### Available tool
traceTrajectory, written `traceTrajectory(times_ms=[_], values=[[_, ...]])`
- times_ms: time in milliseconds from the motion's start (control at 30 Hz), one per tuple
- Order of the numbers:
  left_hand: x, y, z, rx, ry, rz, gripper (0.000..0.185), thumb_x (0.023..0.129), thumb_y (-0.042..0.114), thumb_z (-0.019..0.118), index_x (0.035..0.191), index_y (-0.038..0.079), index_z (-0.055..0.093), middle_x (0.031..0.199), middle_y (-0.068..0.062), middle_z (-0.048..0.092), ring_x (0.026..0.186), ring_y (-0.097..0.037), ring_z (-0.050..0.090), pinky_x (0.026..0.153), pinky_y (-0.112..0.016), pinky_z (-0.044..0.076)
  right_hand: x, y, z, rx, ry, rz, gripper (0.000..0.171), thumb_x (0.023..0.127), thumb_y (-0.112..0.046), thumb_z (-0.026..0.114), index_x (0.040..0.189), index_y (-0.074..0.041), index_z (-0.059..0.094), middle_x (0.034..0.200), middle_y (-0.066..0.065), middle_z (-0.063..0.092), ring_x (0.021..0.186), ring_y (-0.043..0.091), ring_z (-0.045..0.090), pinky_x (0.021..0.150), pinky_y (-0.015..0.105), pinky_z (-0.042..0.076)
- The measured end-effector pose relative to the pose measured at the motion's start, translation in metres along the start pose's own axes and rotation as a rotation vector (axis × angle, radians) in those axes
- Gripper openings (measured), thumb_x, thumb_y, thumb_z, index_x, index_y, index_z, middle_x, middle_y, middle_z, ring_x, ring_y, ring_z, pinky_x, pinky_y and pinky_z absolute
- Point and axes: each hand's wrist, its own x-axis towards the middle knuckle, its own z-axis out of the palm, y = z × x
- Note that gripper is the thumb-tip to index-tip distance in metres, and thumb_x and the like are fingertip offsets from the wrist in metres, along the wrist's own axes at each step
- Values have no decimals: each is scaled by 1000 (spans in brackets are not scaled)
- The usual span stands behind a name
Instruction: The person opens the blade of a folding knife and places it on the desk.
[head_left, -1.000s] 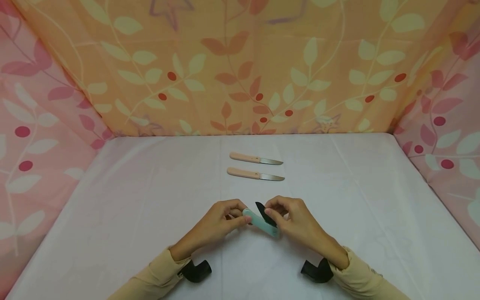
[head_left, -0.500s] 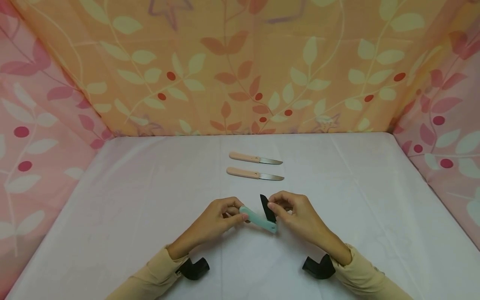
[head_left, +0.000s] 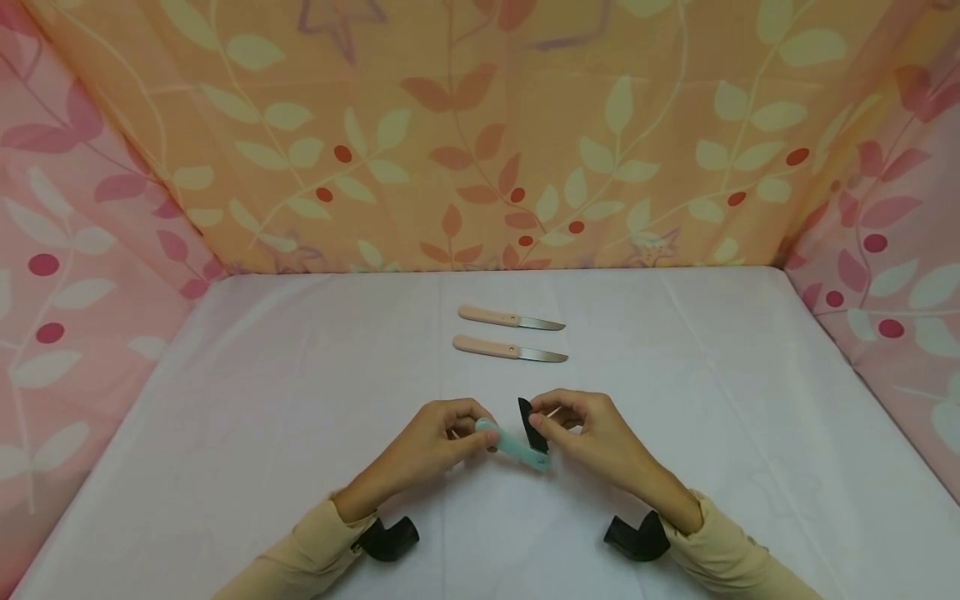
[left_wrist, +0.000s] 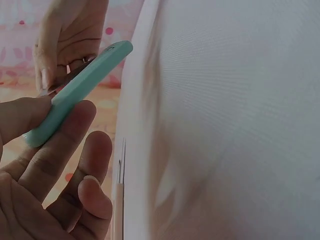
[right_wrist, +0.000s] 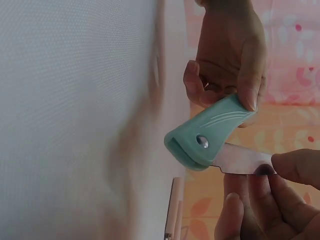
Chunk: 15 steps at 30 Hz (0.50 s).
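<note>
A folding knife with a mint-green handle point(head_left: 517, 448) is held up between both hands over the table. My left hand point(head_left: 442, 437) pinches the free end of the handle between thumb and fingers. The blade point(head_left: 532, 427) stands partly swung out of the handle, looking dark from above and shiny in the right wrist view. My right hand point(head_left: 592, 429) pinches this blade point(right_wrist: 240, 160) between thumb and fingers. A round metal rivet point(right_wrist: 202, 141) shows at the handle's pivot end. The blade's tip is partly covered by the right fingers.
Two knives with light wooden handles lie side by side beyond the hands, a farther knife point(head_left: 491, 315) and a nearer knife point(head_left: 487, 346), blades pointing right. White cloth covers the table point(head_left: 300, 358). Patterned fabric walls point(head_left: 480, 167) enclose the back and sides.
The blade has swung farther out from the green handle, drawn by the right fingers. Both hands rose slightly, then sank a little. The wooden-handled knives stay in place.
</note>
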Motion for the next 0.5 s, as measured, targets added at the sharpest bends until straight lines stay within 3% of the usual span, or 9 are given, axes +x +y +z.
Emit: traceTrajectory(times_ms=[200,500], values=[[-1,1,3,39,-19,6,13,95,28,67,98,16,71,87,-2,76,70,-8,57,62,-22,47,0,-1,1,21,-23,-49,19,93,-26,71,102,-9,74,93,-2,76,77,6,68,69,23,52],[-3,4,5,20,-99,6,20,92,30,71,103,13,73,80,-3,75,60,-3,51,55,-19,41,-1,-1,1,3,-72,-89,20,95,-24,68,102,-6,73,98,3,76,77,3,68,70,23,53]])
